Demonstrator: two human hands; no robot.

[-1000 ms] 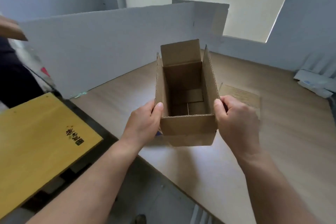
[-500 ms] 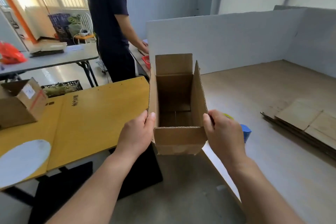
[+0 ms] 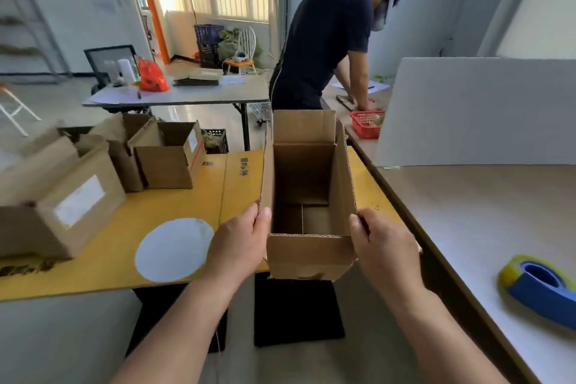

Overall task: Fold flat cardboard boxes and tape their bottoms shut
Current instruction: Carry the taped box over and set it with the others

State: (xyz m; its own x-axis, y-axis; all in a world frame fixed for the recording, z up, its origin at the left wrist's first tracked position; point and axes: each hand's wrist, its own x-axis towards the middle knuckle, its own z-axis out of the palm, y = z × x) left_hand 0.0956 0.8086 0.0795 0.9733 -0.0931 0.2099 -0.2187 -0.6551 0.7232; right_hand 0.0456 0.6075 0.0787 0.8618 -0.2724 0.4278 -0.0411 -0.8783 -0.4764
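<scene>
An open-topped cardboard box [image 3: 308, 256] was held upright at the near right edge of the yellow surface [image 3: 124, 227], its bottom flaps seen closed inside. The grip of the left hand [image 3: 238, 246] was clamped on its left wall, and that of the right hand [image 3: 385, 246] on its right wall. A blue tape dispenser [image 3: 542, 287] lay well right of the yellow surface, and other made-up boxes [image 3: 168, 162] stood on its left part.
</scene>
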